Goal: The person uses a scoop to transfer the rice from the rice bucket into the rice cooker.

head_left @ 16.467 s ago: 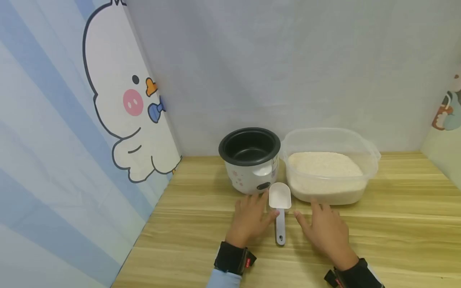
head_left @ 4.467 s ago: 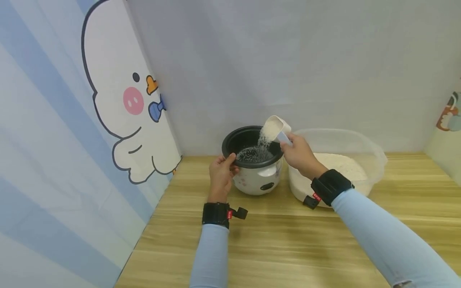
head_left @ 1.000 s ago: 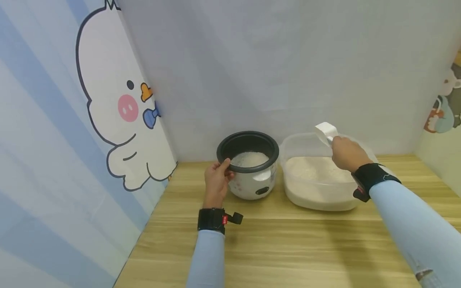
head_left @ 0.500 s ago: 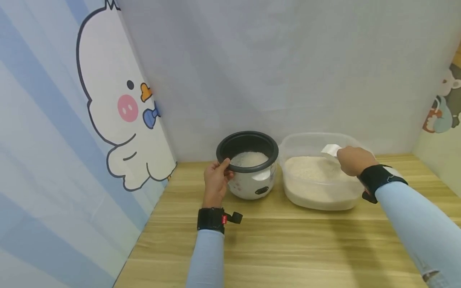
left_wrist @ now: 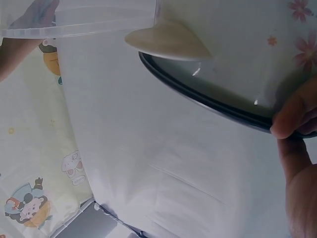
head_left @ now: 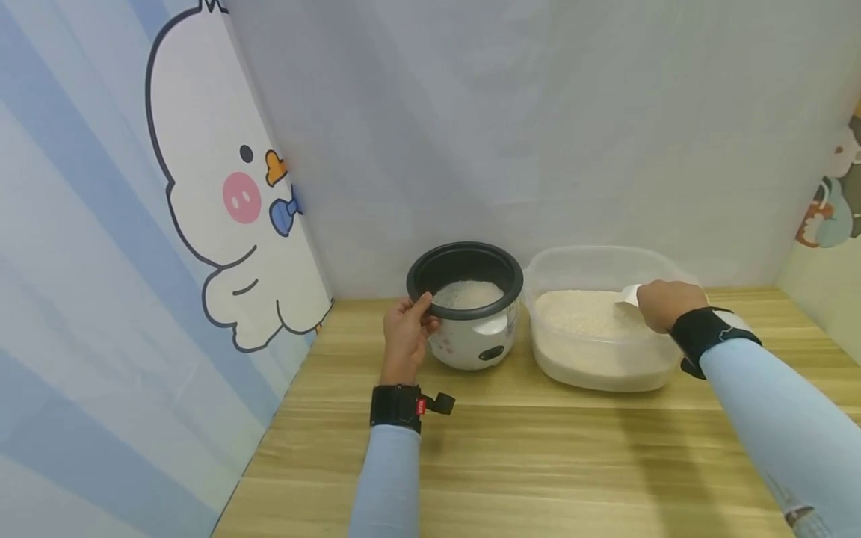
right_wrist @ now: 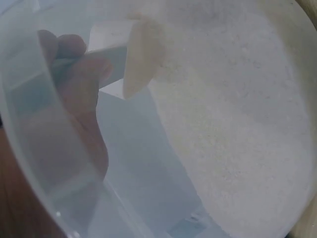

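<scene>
Change: lowered since half a second ago, right hand (head_left: pixel 662 302) and white scoop (head_left: pixel 629 294) now down at the rice.
Right hand: curled round the scoop handle, inside the clear tub (head_left: pixel 675 360).
Scoop: mouth pressed into the rice (head_left: pixel 581 314), right of the rice cooker (head_left: pixel 471 336).
Left hand (head_left: pixel 406 336): gripping the cooker's black rim (head_left: pixel 417 278), thumb on top.
Cooker: rice inside; tub just beside it.
Table (head_left: pixel 538 463): wooden, under both.

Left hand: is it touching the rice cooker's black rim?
Touching. In the left wrist view the left hand has a fingertip pressed on the black rim; the head view shows the fingers curled over it.
</scene>
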Available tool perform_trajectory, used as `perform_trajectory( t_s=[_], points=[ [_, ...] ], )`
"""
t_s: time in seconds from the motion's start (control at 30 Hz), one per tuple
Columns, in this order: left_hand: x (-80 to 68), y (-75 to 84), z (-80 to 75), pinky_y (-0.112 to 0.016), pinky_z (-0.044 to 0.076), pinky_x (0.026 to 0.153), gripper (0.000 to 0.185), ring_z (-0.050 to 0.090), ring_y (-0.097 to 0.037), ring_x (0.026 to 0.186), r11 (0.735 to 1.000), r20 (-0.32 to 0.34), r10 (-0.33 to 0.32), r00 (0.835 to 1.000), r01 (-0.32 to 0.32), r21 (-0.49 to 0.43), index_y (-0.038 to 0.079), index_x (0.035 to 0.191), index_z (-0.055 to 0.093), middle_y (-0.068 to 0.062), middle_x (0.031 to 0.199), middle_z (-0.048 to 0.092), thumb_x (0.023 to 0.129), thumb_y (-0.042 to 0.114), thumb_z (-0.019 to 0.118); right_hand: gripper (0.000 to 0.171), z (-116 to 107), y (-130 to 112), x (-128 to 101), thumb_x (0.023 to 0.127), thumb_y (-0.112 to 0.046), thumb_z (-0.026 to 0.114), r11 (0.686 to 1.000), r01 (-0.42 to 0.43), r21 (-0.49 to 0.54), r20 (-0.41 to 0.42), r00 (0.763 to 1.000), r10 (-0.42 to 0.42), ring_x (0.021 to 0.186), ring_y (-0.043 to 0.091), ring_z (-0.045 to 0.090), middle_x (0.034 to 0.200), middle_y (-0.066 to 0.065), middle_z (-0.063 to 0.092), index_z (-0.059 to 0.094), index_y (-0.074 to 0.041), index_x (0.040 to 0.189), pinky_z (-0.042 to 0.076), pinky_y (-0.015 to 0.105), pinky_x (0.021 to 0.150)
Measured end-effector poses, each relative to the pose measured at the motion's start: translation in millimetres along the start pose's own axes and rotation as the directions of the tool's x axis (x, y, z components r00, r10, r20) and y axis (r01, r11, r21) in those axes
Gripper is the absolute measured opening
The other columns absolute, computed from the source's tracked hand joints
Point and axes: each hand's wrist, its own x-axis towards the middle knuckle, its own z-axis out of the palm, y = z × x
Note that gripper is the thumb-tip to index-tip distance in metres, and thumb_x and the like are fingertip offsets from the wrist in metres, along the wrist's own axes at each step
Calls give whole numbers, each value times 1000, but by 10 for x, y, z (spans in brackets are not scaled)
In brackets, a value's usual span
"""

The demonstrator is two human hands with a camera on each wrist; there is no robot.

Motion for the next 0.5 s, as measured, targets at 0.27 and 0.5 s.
perform_trajectory(
  t_s=[0.27, 0.5],
  points=[
    [-13, 25, 24, -20, 48, 48, 25, 54, -11, 53, 1000, -10, -2, 1000, 2, 3, 6, 82, 49, -4, 68, 58, 86, 14, 72, 9, -12, 40, 92, 88, -3, 47, 996, 26, 85, 215, 976, -44, 76, 28, 49, 86, 10, 57, 55, 1, 90, 42, 41, 66],
    [6, 8, 47, -20, 48, 48, 23, 54, -11, 52, 1000, -5, -4, 1000, 4, 1, 7, 81, 50, -4, 67, 59, 86, 13, 71, 9, -18, 110, 133, 86, -2, 47, 990, 58, 130, 254, 963, -90, 71, 24, 47, 78, 7, 52, 54, 4, 84, 41, 34, 65]
  ],
)
